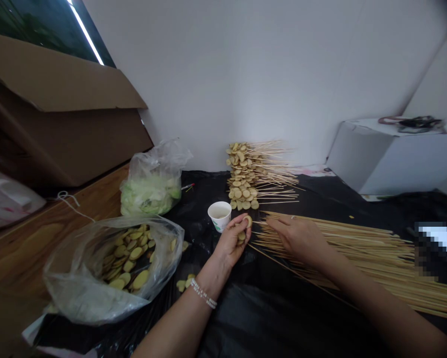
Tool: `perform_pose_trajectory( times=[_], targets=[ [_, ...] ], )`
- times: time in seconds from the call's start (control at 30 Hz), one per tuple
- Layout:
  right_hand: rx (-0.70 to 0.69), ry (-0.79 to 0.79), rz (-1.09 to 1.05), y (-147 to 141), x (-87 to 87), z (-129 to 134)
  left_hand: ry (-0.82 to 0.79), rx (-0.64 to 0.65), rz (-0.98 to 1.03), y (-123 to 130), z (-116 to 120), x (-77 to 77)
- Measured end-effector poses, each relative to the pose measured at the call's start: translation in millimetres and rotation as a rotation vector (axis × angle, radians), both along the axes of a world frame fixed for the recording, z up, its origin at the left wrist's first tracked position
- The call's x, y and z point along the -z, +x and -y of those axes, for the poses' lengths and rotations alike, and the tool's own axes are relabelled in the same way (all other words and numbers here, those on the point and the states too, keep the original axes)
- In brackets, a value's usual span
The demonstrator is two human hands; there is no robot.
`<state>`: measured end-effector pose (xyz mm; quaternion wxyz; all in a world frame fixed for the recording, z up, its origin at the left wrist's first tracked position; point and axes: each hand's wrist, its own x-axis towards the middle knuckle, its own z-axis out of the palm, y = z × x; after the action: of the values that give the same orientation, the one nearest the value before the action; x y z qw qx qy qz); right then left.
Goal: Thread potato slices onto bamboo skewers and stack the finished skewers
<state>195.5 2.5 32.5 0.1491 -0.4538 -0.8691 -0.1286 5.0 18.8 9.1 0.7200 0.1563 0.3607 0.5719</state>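
My left hand [231, 241] is shut on a couple of pale yellow slices [244, 229], probably potato, held between fingertips and thumb. My right hand [301, 239] lies on a large spread of long bamboo skewers [357, 253], its fingers pinching at least one thin stick whose tip reaches toward my left hand. Just above both hands, a stack of skewers threaded with similar slices [243, 174] rests against the wall. An open clear plastic bag of loose slices [134, 253] sits to the left of my left wrist.
A white paper cup [219, 215] stands near my left hand on a black plastic sheet [223, 318]. Also present are a clear bag of pale green peelings [152, 186], a cardboard box [62, 119], a white box [391, 159] and a wooden floor [59, 233].
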Motion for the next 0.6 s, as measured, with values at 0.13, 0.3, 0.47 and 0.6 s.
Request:
perform_pose_trajectory(
  times=[0.13,0.3,0.47,0.6],
  targets=[
    [0.005,-0.04,0.03,-2.4,-1.4,2.1,0.011,-0.008,-0.059,1.4,0.4,1.5],
    [0.027,-0.062,0.029,-7.5,1.3,4.8,0.021,-0.042,-0.132,3.8,2.6,1.0],
    [0.022,-0.09,-0.028,-8.0,2.2,4.3,0.029,-0.049,-0.152,5.6,4.5,-0.4],
    [0.022,-0.079,-0.063,-6.8,2.5,2.7,0.022,0.029,-0.136,6.3,5.8,-1.5]
  ],
)
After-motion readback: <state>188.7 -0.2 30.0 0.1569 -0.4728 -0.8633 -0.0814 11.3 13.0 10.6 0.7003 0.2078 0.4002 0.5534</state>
